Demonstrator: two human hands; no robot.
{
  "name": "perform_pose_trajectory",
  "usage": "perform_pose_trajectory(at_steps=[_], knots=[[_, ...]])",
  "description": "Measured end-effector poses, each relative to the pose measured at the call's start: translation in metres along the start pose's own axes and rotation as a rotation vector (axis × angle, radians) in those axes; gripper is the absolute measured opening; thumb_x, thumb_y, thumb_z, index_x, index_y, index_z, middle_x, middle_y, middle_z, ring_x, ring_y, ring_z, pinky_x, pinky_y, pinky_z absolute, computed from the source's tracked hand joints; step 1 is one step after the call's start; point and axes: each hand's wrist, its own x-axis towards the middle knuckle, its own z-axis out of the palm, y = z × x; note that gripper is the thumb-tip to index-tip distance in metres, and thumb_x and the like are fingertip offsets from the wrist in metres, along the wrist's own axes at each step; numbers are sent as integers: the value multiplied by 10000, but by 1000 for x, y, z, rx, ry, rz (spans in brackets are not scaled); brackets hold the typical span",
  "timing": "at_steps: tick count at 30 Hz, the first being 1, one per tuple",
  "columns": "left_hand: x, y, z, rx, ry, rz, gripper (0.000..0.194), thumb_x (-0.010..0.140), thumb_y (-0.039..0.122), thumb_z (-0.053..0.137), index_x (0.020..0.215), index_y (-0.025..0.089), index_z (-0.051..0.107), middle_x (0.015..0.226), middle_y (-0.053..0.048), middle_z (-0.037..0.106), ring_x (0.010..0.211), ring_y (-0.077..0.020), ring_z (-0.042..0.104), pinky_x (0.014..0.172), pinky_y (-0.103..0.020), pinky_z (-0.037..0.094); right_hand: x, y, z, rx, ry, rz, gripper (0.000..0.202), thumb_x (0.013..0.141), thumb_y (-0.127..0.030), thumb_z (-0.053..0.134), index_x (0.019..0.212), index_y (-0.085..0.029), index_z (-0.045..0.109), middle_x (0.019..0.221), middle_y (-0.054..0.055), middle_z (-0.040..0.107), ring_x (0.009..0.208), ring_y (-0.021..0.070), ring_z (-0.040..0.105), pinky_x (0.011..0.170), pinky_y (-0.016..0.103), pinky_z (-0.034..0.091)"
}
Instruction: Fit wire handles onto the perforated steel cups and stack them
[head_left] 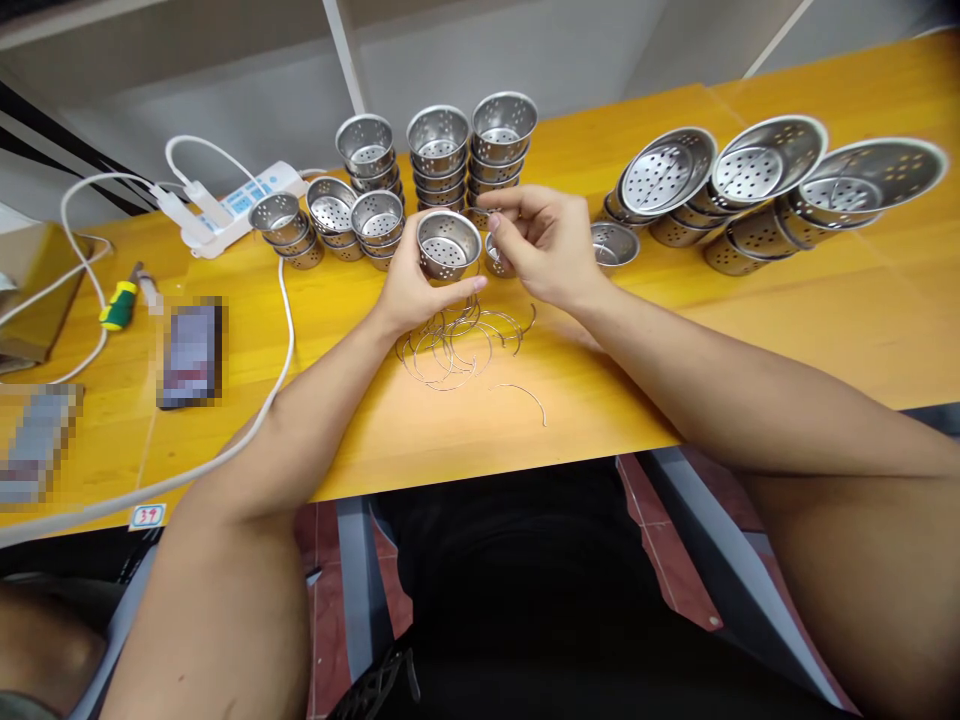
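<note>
My left hand (409, 280) is closed around a small perforated metal cup (450, 262), its mouth tilted towards me. Just right of the rim, the thumb and forefinger of my right hand (544, 240) are pinched together. Something thin shows at those fingertips, too small to name. Below the cup lies a loose heap of curved thin wires (450, 350), with a single curved wire (529, 392) apart from it, nearer the table edge. Partly hidden behind my right hand are another small cup (496, 256) and a cup on its side (615, 245).
Stacks of perforated cups (439, 140) stand behind my hands, and leaning stacks (757, 180) are on the right. Leftward are a power strip (247, 205), a white cable (285, 320), a green-yellow screwdriver (118, 306), a blurred phone (191, 355) and a box (37, 290).
</note>
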Motion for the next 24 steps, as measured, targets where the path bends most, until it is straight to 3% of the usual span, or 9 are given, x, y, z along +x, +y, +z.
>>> perform_pose_trajectory(at_steps=[4,11,15,19,21,24], knots=[[2,6,0,-1,19,20,1223,836,1083,951,1699,343,501,1605,-124,741,1541,-382,813,1388,-601,659,-3,-6,6,5,-42,60,887,993,-1131,757,1343,-321,848,915,64,759,780,278,762,730,483,753],[4,24,-1,34,2,-34,1174,844,1083,938,1656,328,553,1573,-117,757,1514,-378,824,1383,-611,660,-4,0,15,-16,-3,54,896,998,-1140,720,1307,-307,839,875,60,711,744,269,725,712,485,732],[4,32,-1,25,0,-62,1161,832,1094,941,1608,293,618,1524,-117,783,1469,-372,837,1365,-603,677,-5,-15,17,-26,32,30,867,992,-1142,730,1202,-309,846,869,58,704,744,260,683,738,496,725],[1,31,-2,-18,-28,-46,1062,929,1098,848,1582,283,654,1435,-99,818,1329,-325,874,1291,-585,713,-3,-33,8,107,-119,70,801,980,-1085,835,1157,-304,855,984,67,795,687,209,636,633,429,635],[0,29,-3,-43,-43,-34,1010,967,1093,808,1560,285,680,1397,-91,830,1280,-311,883,1263,-583,725,-1,-37,2,167,-204,104,803,911,-1063,933,1171,-308,848,1039,63,825,639,176,588,555,391,554],[1,27,-4,-74,-51,-24,969,994,1090,778,1541,294,702,1379,-85,836,1237,-294,892,1215,-554,746,0,-36,-1,211,-234,133,840,778,-1044,1052,1097,-309,800,941,34,770,598,159,531,496,371,477]])
